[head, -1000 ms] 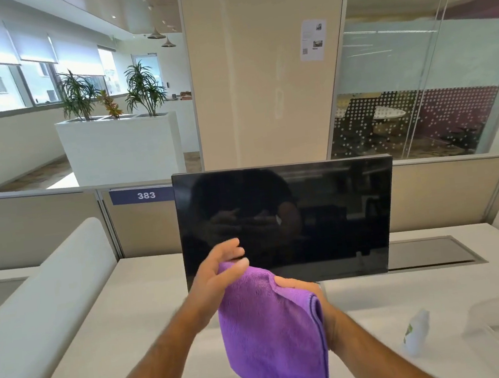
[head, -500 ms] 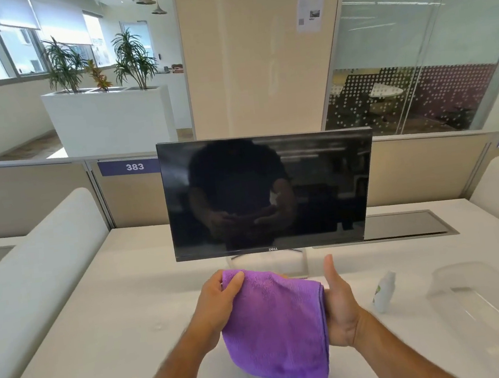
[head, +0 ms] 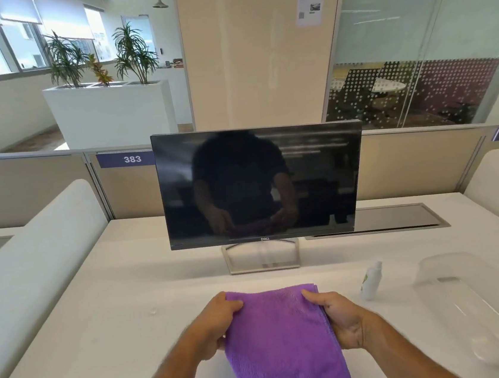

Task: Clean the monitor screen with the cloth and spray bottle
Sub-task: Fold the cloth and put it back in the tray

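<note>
A folded purple cloth [head: 282, 340] is held flat in front of me, low over the white desk [head: 102, 330]. My left hand [head: 215, 326] grips its left edge with the thumb on top. My right hand [head: 339, 318] grips its right edge the same way. The black monitor [head: 261, 184] stands on its metal stand [head: 262, 257] behind the cloth, its screen dark and reflecting me. A small white spray bottle [head: 371, 280] stands on the desk to the right of my right hand.
A clear plastic container [head: 479, 302] lies at the right of the desk. A dark cable hatch [head: 385, 220] sits behind the monitor on the right. Padded white dividers [head: 32, 260] flank the desk, with a partition behind.
The cloth came down from in front of the screen and now lies spread flat between both hands. My head moved back, so the whole monitor and its stand show.
</note>
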`<control>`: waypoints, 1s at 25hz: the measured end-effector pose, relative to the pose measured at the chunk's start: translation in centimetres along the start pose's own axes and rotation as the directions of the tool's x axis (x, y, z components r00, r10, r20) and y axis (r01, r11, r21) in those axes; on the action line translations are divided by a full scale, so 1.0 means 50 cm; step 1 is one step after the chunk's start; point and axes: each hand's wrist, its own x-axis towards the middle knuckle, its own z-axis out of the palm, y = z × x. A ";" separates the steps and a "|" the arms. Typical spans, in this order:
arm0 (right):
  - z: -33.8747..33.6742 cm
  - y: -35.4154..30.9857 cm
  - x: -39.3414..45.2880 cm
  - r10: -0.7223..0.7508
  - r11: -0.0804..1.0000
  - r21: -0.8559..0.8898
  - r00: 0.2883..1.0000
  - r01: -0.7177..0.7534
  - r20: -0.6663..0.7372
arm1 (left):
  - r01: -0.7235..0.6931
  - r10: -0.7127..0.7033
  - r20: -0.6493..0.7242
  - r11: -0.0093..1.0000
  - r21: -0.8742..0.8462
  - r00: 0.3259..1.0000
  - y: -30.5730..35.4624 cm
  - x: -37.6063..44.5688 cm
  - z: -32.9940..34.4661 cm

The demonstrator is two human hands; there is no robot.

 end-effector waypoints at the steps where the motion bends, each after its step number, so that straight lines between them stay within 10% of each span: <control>1: -0.005 0.005 0.004 -0.013 0.998 -0.060 0.998 0.009 -0.060 | -0.025 0.026 -0.020 0.998 0.052 0.999 -0.013 0.005 0.004; 6: -0.016 0.014 0.018 -0.280 0.883 -0.452 0.917 0.130 -0.284 | -0.202 0.292 -0.220 0.912 0.356 0.931 -0.055 0.037 0.022; 10: -0.021 0.004 0.027 -0.529 0.665 -0.738 0.771 0.117 -0.355 | -0.265 0.314 -0.331 0.946 0.185 0.890 -0.045 0.038 0.045; 18: -0.023 0.002 0.029 -0.353 0.930 -0.255 0.834 0.265 -0.423 | -0.258 0.248 -0.150 0.965 -0.052 0.957 -0.034 0.048 0.058; 25: -0.051 0.018 0.023 -0.407 0.880 -0.375 0.869 0.291 -0.280 | -0.360 0.357 -0.094 0.933 -0.012 0.929 -0.055 0.048 0.052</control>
